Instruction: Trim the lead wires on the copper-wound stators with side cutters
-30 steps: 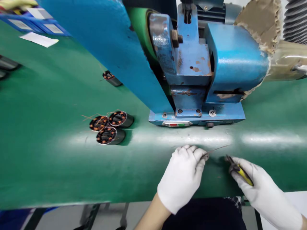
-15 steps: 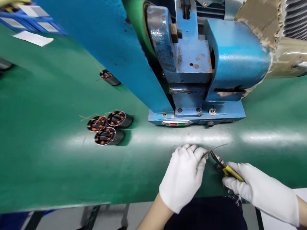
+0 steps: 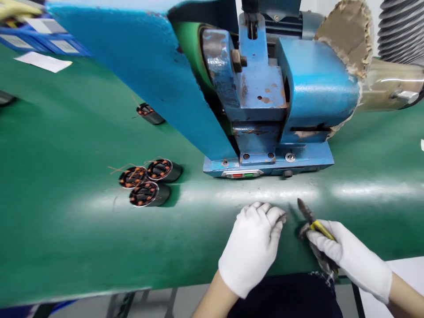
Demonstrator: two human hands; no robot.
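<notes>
My left hand, in a white glove, rests low over the green bench with its fingers curled and the thumb and forefinger pinched. Whatever is in that pinch is hidden; only a small dark bit shows at the fingertips. To its right, my right hand, gloved too, is closed around yellow-handled pliers. Their dark jaws point up and to the left, a short way from the left fingertips and apart from them. Dark grey fingertips of the right glove show below the handle.
A blue belt machine with a red and a green button stands beyond my hands. Left of it, three wire-wound motor stators sit together, and another stator lies farther back. Blue boxes and a paper slip are at back left.
The pliers have come away to the right from my left fingertips, and their jaws have swung upward. The thin wire that stuck out between them no longer shows. My left hand has barely moved.
</notes>
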